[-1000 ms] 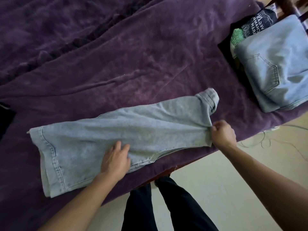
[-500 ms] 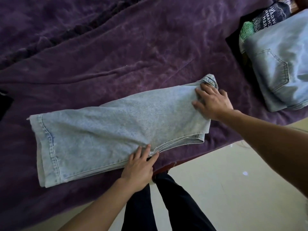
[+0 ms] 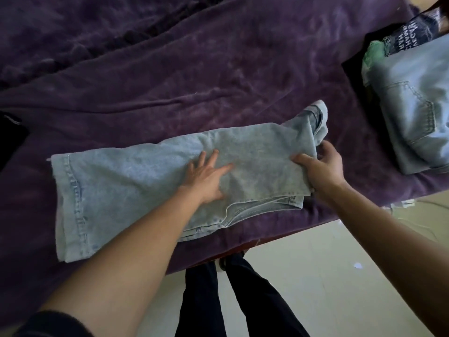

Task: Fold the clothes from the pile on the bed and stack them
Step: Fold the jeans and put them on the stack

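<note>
left hand flat with fingers spread, pressing the middle of the light jeans, which lie lengthwise near the front edge of the bed; right hand pinches the waist end, seemingly lifting it. step: crosswise fold. next: carry the waist over toward the hems, then move the jeans onto the folded stack far right

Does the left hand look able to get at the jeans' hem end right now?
Probably yes. The left hand lies flat and empty on the middle of the jeans, and the hem end lies uncovered on its own side, with only bare denim between.
</note>
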Action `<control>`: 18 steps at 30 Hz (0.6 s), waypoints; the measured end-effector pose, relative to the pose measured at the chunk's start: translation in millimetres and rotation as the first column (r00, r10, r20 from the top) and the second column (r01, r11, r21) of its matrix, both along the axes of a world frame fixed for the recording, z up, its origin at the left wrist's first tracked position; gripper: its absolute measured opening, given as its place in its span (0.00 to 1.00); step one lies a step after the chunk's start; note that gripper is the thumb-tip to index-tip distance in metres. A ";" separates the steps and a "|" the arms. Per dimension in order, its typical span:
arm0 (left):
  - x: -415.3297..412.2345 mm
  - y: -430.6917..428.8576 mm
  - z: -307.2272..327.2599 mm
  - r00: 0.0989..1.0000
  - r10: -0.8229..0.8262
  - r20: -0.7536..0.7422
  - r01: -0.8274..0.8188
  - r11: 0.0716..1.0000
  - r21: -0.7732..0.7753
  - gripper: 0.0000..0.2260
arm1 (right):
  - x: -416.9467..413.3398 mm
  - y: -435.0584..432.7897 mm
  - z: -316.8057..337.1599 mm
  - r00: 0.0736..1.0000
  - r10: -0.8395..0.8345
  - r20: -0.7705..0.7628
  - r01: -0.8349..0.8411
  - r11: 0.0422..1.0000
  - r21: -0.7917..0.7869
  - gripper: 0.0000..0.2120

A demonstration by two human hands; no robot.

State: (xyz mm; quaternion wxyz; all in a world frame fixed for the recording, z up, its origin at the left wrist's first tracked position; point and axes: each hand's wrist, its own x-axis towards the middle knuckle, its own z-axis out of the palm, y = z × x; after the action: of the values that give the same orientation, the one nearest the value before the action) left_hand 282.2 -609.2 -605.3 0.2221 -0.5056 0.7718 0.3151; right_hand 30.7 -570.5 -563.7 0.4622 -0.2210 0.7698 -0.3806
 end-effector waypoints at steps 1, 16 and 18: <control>7.9 5.2 6.5 0.985 0.118 -0.130 -0.125 0.991 -0.048 0.36 | 10.0 -0.6 15.9 0.999 0.042 -0.014 -0.043 0.997 -0.064 0.22; 119.4 17.7 19.0 0.054 0.940 -0.338 -0.870 0.211 0.445 0.31 | 170.8 32.6 2.5 0.289 0.871 -0.398 -0.913 0.375 0.159 0.15; 95.3 13.7 10.3 0.122 0.905 -0.408 -0.886 0.284 0.366 0.27 | 153.9 33.9 -1.3 0.290 0.734 -0.614 -0.893 0.439 0.102 0.16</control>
State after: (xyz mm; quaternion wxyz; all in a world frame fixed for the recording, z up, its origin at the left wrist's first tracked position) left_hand 377.5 -595.5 -595.0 -0.2341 -0.7465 0.3338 0.5259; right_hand 184.6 -536.5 -565.0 0.2997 -0.7461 0.5863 -0.0987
